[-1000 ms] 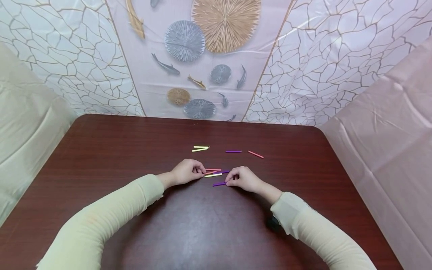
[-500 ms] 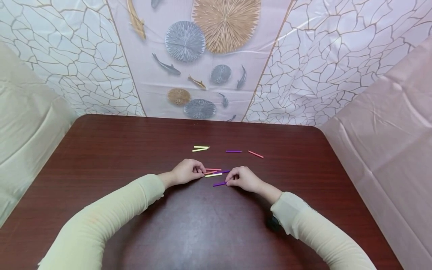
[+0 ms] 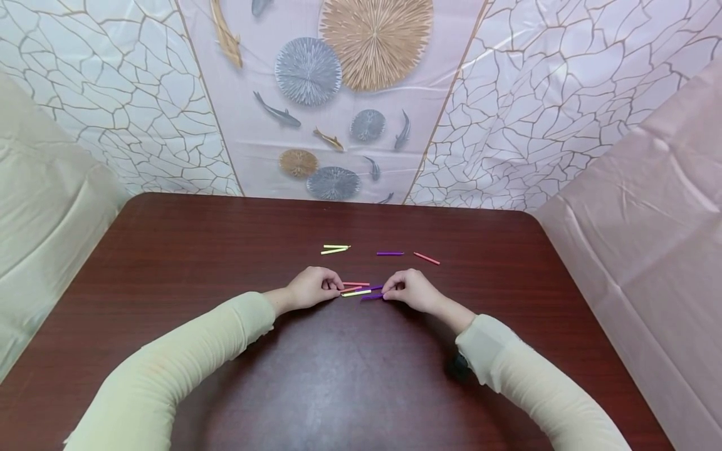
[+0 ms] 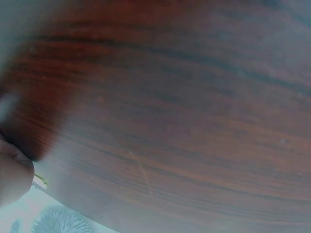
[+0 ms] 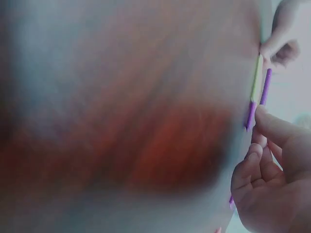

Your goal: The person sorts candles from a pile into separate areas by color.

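Note:
In the head view my right hand [image 3: 413,290] pinches the end of a thin purple candle [image 3: 372,297] between thumb and fingers. The right wrist view shows this held candle [image 5: 266,87] raised beside the pile. My left hand [image 3: 313,287] rests at the pile's left side, thumb and fingertips pinching the end of a short orange-red candle [image 3: 352,289]. Another red candle [image 3: 358,284], a yellow candle [image 3: 358,292] and a second purple candle [image 3: 369,288] lie close together between the hands. Only part of the left hand shows in the left wrist view.
Farther back on the dark wood table [image 3: 225,238] lie two yellow candles [image 3: 335,249], a purple candle [image 3: 390,254] and a red candle [image 3: 427,258]. A patterned cloth [image 3: 338,144] hangs behind the table's far edge.
My right hand has moved slightly away from me and to the right, bringing its purple candle nearer the pile. My left hand has stayed in place.

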{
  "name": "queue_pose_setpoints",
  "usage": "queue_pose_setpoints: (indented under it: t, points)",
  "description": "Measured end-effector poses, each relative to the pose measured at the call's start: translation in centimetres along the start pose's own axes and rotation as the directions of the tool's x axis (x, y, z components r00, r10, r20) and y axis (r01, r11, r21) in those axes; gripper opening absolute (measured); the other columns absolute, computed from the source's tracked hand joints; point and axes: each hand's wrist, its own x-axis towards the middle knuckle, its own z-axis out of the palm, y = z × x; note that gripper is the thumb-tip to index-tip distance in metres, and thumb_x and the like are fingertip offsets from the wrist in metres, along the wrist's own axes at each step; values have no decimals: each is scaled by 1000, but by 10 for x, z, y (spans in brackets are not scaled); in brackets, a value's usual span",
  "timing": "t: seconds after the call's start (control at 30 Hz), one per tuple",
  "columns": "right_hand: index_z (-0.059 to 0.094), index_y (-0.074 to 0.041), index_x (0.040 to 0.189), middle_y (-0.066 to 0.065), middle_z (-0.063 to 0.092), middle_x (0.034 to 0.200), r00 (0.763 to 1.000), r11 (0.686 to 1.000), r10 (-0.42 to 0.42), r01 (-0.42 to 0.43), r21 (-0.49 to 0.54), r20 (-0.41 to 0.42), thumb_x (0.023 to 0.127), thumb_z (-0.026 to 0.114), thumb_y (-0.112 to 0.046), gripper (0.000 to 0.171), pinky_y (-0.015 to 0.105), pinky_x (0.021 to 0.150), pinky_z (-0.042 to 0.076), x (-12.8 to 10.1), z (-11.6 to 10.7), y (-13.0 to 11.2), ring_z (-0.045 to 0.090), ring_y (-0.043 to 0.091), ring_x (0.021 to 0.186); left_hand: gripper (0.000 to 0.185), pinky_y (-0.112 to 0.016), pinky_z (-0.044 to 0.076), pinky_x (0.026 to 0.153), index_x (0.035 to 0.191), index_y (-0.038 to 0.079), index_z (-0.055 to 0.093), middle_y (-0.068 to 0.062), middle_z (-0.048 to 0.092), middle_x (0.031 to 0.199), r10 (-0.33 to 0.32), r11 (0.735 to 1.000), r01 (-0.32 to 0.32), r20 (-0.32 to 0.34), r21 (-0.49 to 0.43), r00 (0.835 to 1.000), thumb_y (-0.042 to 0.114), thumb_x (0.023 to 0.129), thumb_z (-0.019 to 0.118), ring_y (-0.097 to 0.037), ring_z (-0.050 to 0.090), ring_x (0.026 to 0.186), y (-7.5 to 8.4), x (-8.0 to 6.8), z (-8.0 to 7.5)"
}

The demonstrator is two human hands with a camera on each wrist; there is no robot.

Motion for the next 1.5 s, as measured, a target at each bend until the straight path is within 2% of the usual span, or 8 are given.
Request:
queue_pose_setpoints:
  t: [0.13, 0.27, 0.43, 0.83, 1.27, 1.43, 1.5]
  points:
    - [72, -5, 79, 7, 70, 75, 996, 999, 49, -49, -4, -75, 78, 73, -9, 4, 19, 63, 41, 8, -9, 5, 51, 7, 68, 6, -16, 42, 65, 87, 8, 70, 2, 63, 72, -7, 1000, 7, -1, 5, 1000, 9, 81, 67, 0, 49, 65, -1, 0, 0]
    - [72, -6, 79, 6, 70, 76, 982, 992, 114, -120, -36, -150, 78, 74, -12, 6, 22, 64, 42, 18, -17, 12, 53, 9, 68, 6, -16, 43, 65, 87, 9, 70, 4, 63, 72, -24, 1000, 24, 8, 1, 1000, 10, 82, 67, 1, 49, 64, -2, 0, 1]
    - [72, -7, 78, 4, 67, 72, 963, 978, 182, -198, -63, -199, 79, 73, -14, 8, 23, 66, 41, 29, -23, 22, 53, 10, 68, 6, -16, 42, 65, 87, 10, 71, 4, 62, 71, -30, 1000, 30, 3, 7, 1000, 10, 82, 68, 1, 49, 64, -2, 0, 3]
    - [72, -6, 78, 5, 68, 71, 944, 962, 228, -256, -96, -239, 80, 71, -11, 5, 24, 67, 43, 41, -23, 32, 55, 12, 68, 7, -16, 42, 65, 87, 10, 70, 4, 63, 73, -31, 999, 31, 2, 5, 1000, 9, 82, 66, 1, 49, 64, -2, 0, 4]
    - [72, -7, 81, 5, 68, 74, 920, 939, 292, -327, -103, -262, 81, 70, -13, 6, 26, 67, 44, 42, -23, 34, 59, 15, 71, 11, -15, 42, 64, 87, 10, 70, 3, 65, 73, -20, 1000, 20, -7, 16, 1000, 6, 80, 63, 1, 49, 63, -1, 0, 4]
    - [71, -7, 84, 6, 67, 75, 916, 951, 273, -304, -63, -294, 81, 70, -17, 10, 27, 67, 43, 34, -20, 29, 57, 17, 70, 10, -16, 43, 63, 87, 9, 70, 1, 66, 73, -7, 1000, 7, -13, 18, 1000, 5, 80, 63, 1, 50, 64, -1, -1, 3]
    - [71, -7, 85, 6, 67, 76, 926, 963, 238, -265, -54, -294, 82, 70, -19, 13, 27, 67, 42, 29, -16, 25, 56, 16, 70, 9, -16, 43, 63, 87, 9, 70, 1, 66, 73, -7, 1000, 7, -14, 15, 1000, 6, 81, 64, 0, 50, 64, -1, -1, 3]
